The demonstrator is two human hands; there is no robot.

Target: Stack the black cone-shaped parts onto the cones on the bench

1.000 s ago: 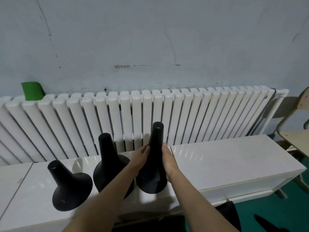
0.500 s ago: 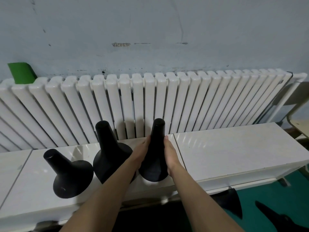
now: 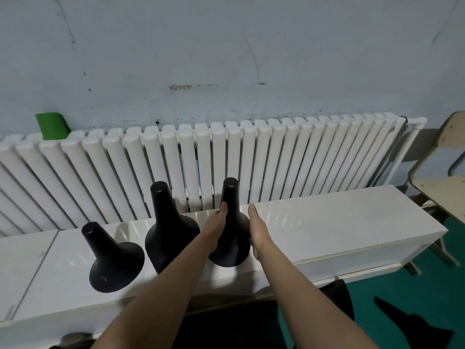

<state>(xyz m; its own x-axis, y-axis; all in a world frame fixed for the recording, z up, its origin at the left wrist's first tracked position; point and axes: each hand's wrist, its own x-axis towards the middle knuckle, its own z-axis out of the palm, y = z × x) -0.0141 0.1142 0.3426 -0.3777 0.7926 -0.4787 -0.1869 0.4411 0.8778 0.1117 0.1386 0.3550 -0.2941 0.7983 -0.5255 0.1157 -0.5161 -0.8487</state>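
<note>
The right cone (image 3: 231, 197) stands upright near the worktop's (image 3: 339, 222) front edge. The left hand (image 3: 217, 224) lies against its neck, fingers straight and together, and the right hand (image 3: 257, 229), fingers likewise straight, is just beside it and off the neck. Seating it well likely means even pressure from both sides, kept plumb and clear of the middle cone (image 3: 166, 222). Behind are a white radiator (image 3: 302, 159) and a scuffed wall (image 3: 251, 46), with a chair (image 3: 442, 187) at right.

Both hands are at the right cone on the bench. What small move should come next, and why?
Probably lift both hands away from the right cone: it stands upright on the bench, the left hand lies flat against its neck and the right hand is open beside it. Another black part waits on the floor.
</note>
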